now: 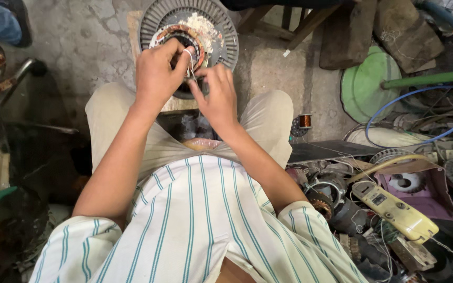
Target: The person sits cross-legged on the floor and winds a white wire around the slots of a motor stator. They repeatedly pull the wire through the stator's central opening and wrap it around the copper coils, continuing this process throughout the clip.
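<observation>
From the head view, the left hand (155,73) and the right hand (217,97) meet over a round ribbed motor stator (221,31) that lies on a wooden board (134,23) on the concrete floor (95,47), just beyond the person's knees; the left fingers (182,52) are pressed together, pinching a thin pale wire (191,63) at the stator's copper winding (176,32); the right fingers (197,89) seem to pinch the same wire lower down, though it is too fine to be sure; off to the right lie a small copper wire spool (304,121), a yellow meter (394,210) and a green disc (365,86).
</observation>
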